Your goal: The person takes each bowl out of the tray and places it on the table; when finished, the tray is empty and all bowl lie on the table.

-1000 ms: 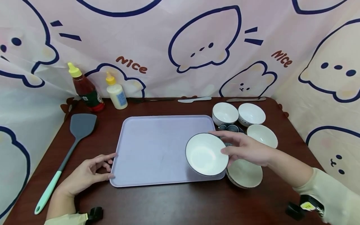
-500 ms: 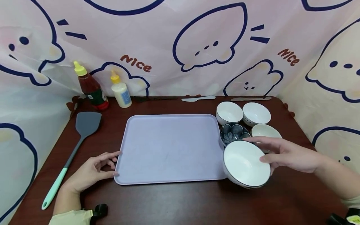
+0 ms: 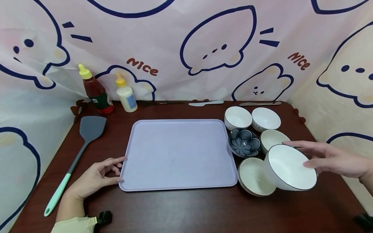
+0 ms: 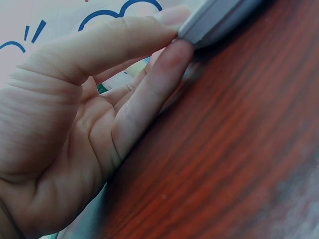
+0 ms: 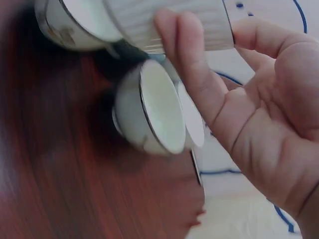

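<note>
My right hand [image 3: 335, 158] holds a white dark-rimmed bowl [image 3: 289, 166], thumb at its rim and fingers on its outer side. The bowl is tilted and overlaps a cream bowl [image 3: 254, 176] on the table in the head view. Ridges mark the held bowl's outer wall [image 5: 194, 30] in the right wrist view. My left hand [image 3: 94, 178] rests at the left edge of the lavender tray [image 3: 177, 155]. Its thumb and forefinger are extended to the tray's rim, near the front corner.
Right of the tray stand a dark fluted bowl [image 3: 243, 142], two white bowls [image 3: 237, 117] and another cream bowl [image 3: 272, 139]. Along the back lie knives [image 3: 205, 103]. A spatula [image 3: 73, 158] lies at left, below a red sauce bottle [image 3: 97, 94] and a pale yellow-capped bottle [image 3: 126, 97].
My right hand has carried the white bowl rightward, from over the tray's right end to beyond it. The dark fluted bowl is now uncovered. My left hand stays at the tray edge.
</note>
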`<state>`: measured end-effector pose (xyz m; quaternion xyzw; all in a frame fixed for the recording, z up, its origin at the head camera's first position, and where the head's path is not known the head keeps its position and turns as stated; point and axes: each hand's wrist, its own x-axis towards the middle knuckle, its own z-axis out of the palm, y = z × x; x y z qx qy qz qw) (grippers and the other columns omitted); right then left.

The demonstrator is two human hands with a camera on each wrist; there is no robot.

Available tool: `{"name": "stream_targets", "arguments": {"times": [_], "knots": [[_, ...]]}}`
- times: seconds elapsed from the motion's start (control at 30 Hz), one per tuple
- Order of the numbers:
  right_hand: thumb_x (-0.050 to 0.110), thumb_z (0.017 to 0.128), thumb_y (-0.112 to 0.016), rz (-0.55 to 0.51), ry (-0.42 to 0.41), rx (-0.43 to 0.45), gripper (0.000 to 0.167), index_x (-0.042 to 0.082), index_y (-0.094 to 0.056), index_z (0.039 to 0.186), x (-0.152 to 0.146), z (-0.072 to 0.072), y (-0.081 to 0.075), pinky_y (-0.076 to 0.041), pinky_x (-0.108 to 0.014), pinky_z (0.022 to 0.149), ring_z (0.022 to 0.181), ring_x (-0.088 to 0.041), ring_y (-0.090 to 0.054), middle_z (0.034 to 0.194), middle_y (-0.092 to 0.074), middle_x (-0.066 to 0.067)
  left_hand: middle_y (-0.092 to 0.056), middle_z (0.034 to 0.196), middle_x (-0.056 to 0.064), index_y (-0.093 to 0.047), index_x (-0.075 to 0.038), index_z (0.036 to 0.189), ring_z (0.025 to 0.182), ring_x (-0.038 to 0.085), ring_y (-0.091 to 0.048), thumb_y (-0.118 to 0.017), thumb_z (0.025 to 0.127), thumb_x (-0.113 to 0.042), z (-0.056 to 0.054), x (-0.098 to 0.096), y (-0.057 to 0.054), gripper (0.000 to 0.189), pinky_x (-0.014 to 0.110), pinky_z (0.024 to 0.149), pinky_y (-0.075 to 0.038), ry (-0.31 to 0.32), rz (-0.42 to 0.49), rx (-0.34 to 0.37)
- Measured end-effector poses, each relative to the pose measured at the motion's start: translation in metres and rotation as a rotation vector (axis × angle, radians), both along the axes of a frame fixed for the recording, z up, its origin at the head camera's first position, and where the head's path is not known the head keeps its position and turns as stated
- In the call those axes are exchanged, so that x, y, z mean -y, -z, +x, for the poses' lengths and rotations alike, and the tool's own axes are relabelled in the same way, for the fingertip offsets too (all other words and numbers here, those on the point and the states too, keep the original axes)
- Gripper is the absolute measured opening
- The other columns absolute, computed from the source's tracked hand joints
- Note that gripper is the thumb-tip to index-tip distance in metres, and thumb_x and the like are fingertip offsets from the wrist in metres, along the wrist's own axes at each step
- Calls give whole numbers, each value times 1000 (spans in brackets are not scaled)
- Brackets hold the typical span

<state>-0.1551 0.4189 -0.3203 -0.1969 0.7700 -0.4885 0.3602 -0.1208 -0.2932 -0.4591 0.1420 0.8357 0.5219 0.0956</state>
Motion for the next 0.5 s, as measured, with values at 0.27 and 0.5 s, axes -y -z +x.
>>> {"name": "stream_targets", "arguments": {"times": [0.27,0.5], "knots": [[6,105,-42,181,22,132,69,22,-5,162,-32,-4,6,-58,-46,82,112,-17,-61,139,-41,27,-58,112,11,-53,-4,142,92,10,-62,-80,83,-9,0,-1,2,65,22,71,-54,6,20,11],[3,105,-40,130,3,172,70,19,-1,161,-45,-4,17,-58,-51,81,114,-16,-60,142,-38,31,-58,111,10,-53,-3,142,91,10,-62,-80,82,-8,-1,1,2,65,21,71,-54,14,26,6]]}}
